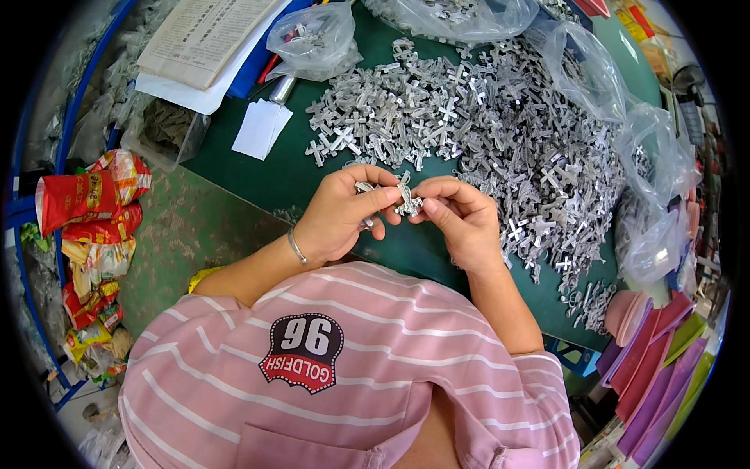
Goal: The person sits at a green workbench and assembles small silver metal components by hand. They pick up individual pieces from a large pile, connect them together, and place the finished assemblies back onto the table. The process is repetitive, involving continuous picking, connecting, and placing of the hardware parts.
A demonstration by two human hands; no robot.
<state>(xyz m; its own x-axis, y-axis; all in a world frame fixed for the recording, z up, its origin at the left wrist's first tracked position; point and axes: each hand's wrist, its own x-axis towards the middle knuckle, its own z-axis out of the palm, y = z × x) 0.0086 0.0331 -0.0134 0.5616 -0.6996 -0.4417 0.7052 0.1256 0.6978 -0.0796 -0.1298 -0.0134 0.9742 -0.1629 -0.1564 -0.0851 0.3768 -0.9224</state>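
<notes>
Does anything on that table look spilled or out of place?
Nothing clearly odd or damaged stands out. The small silvery pieces lie loosely heaped on the green table, and two white slips overlap askew, but that looks merely untidy.

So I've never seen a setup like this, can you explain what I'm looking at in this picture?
There's no machine here: a person is working with bare hands. A wide fisheye camera on their head looks down, so straight edges bend near the rim, and the striped shirt is their own. The left hand and right hand hold a small silvery metal piece between their fingertips. On the green table lies a big heap of small metal pieces, many cross-shaped, with clear plastic bags around it and white cards to its left.
</notes>
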